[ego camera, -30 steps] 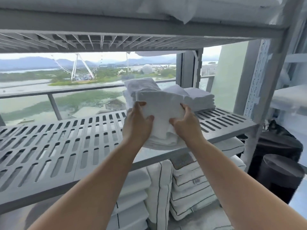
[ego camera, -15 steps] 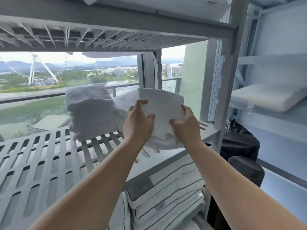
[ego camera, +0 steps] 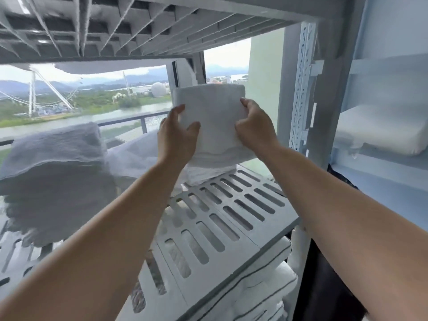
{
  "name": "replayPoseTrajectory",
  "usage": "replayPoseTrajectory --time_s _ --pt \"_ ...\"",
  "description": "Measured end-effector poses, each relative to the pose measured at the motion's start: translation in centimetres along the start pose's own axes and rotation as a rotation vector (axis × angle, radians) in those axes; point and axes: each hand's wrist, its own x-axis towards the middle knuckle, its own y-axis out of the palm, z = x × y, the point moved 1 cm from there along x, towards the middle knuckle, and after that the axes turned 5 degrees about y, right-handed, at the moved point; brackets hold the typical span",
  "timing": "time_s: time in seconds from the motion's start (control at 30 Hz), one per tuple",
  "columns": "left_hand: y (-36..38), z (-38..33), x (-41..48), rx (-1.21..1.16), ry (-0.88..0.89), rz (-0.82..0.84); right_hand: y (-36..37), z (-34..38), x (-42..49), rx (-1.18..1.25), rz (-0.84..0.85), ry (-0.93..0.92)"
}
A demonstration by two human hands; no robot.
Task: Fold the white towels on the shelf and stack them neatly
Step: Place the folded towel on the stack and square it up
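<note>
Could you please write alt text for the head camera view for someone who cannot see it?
Both hands, left hand and right hand, hold a folded white towel over another towel on a slatted grey shelf. A blurred towel pile lies left; striped bedding sits below.

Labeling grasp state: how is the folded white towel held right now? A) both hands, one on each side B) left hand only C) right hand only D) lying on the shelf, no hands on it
A: the left hand and right hand each have a grip on one side of the folded white towel, which is raised above the slotted shelf.
</note>
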Motion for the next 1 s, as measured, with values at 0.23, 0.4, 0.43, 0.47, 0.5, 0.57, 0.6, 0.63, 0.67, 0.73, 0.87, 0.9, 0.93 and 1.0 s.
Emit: replayPoseTrajectory --time_s 0.23,0.4,0.43,0.47,0.5,0.57,0.6,0.63,0.67,0.73,0.87,0.9,0.93,1.0 --pt "1.6 0.4 4.5 -0.084 -0.142 -0.091 2.8 -0.3 6.7 0.082 0.053 -0.073" --pt "2.3 1.3 5.9 -0.094 -0.21 -0.124 5.5 -0.9 10.2 0.092 0.104 -0.126" --pt "2.5 1.7 6.1 -0.09 -0.216 -0.116 5.9 -1.1 10.6 0.087 0.113 -0.128" --pt "2.6 2.1 6.3 -0.087 -0.224 -0.107 6.3 -1.4 11.1 0.082 0.119 -0.133" --pt "2.8 2.5 6.5 -0.083 -0.232 -0.095 6.6 -1.5 11.6 0.072 0.122 -0.143" --pt "3.1 3.2 6.9 -0.053 -0.249 -0.073 7.3 -1.8 12.3 0.044 0.122 -0.16" --pt "3.2 3.6 7.1 -0.027 -0.255 -0.069 7.7 -1.8 12.6 0.026 0.12 -0.172" --pt "3.3 3.9 7.3 0.004 -0.26 -0.063 8.1 -1.8 12.9 0.008 0.118 -0.176" --pt "3.4 4.3 7.3 0.038 -0.267 -0.054 8.5 -1.8 13.2 0.001 0.114 -0.168" --pt "3.7 5.1 7.2 0.089 -0.309 -0.002 9.6 -2.4 13.4 0.013 0.118 -0.121" --pt "5.0 7.3 5.9 0.198 -0.437 0.157 11.8 -6.0 12.8 -0.093 0.199 -0.062" --pt "5.4 7.6 5.8 0.216 -0.447 0.191 12.2 -7.2 12.7 -0.135 0.216 -0.054" --pt "5.7 7.7 5.7 0.235 -0.447 0.222 12.4 -8.2 12.7 -0.156 0.227 -0.028" --pt "6.2 7.9 5.8 0.301 -0.422 0.272 12.5 -9.2 13.0 -0.151 0.227 0.036"
